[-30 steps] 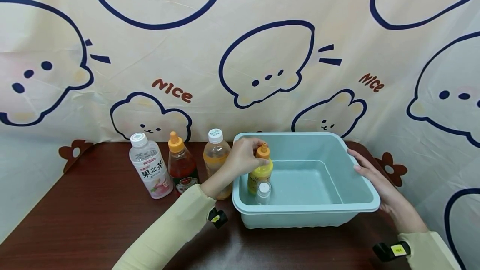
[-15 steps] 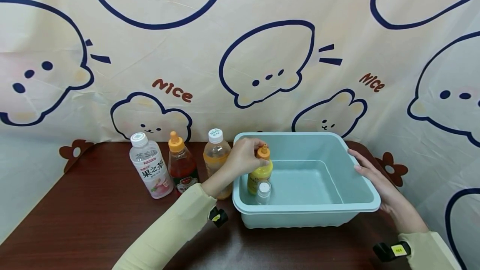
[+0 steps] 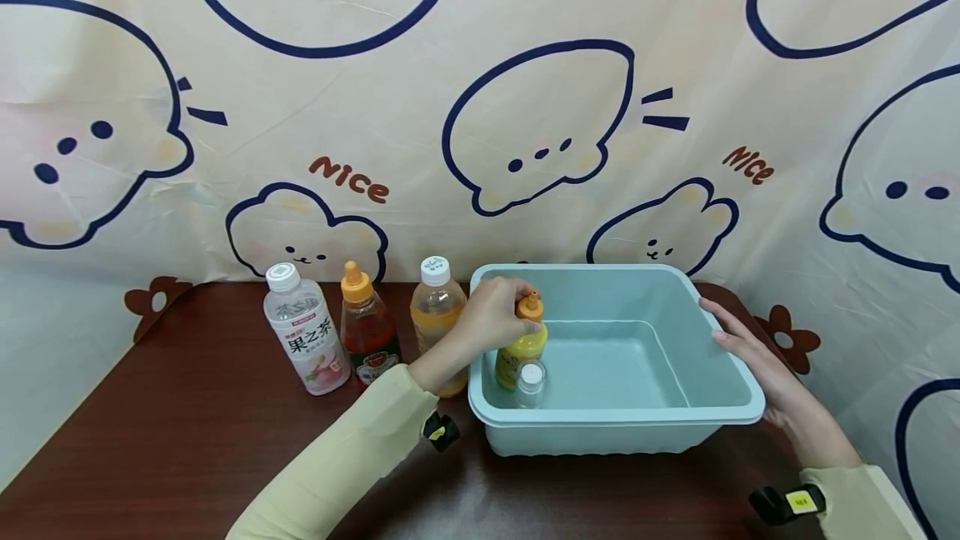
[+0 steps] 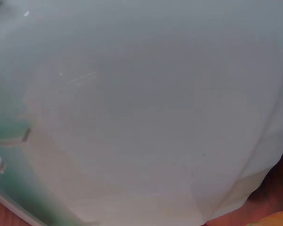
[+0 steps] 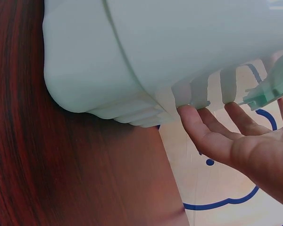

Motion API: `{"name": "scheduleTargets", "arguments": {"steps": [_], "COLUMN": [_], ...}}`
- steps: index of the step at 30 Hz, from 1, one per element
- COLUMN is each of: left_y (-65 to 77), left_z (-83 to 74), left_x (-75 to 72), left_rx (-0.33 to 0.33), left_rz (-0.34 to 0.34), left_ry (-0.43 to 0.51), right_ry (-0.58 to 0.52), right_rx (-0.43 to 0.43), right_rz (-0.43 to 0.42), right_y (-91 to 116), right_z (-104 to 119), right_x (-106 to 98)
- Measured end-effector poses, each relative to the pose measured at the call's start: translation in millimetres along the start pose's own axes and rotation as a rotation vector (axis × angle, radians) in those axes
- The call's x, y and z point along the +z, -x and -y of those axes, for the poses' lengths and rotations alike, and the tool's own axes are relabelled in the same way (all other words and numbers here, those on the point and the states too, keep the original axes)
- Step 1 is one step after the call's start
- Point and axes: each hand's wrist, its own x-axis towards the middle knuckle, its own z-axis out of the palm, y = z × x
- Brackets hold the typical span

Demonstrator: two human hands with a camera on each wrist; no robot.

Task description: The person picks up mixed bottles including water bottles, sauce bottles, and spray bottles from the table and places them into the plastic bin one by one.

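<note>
In the head view my left hand (image 3: pixel 491 315) pinches a yellow squeeze bottle (image 3: pixel 517 354) near its orange pointed cap. That bottle stands inside a light blue-green plastic basin (image 3: pixel 615 417), at its left end. A small clear bottle with a white cap (image 3: pixel 530 386) stands just in front of it. My right hand (image 3: pixel 761 365) holds the basin's right rim, thumb over the edge; in the right wrist view its fingers (image 5: pixel 198 125) rest against the outer wall. The left wrist view is filled by the basin's pale wall (image 4: pixel 146 113), and the left hand is hidden there.
Left of the basin on the dark wooden table (image 3: pixel 187 440) stand a white-capped peach drink bottle (image 3: pixel 311 340), a red sauce bottle with an orange nozzle (image 3: pixel 369 336) and a white-capped orange drink bottle (image 3: pixel 437 311). A patterned cloth (image 3: pixel 420 132) hangs behind.
The whole head view has shifted slightly to the right. Both hands, the basin and the bottles keep their places relative to one another.
</note>
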Motion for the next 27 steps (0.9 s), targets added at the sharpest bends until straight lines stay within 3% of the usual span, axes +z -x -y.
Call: {"name": "scheduleTargets", "arguments": {"steps": [15, 27], "left_y": [-0.6, -1.3], "left_z": [-0.6, -0.4], "left_x": [-2.6, -1.7], "left_rx": [0.027, 0.006], "left_rz": [0.0, 0.013], "left_ry": [0.007, -0.017], "right_ry": [-0.012, -0.015], "right_rx": [-0.002, 0.004], "right_rz": [0.006, 0.003], "right_y": [-0.1, -0.4], "right_z": [1.1, 0.5], "right_x": [-0.2, 0.4]}}
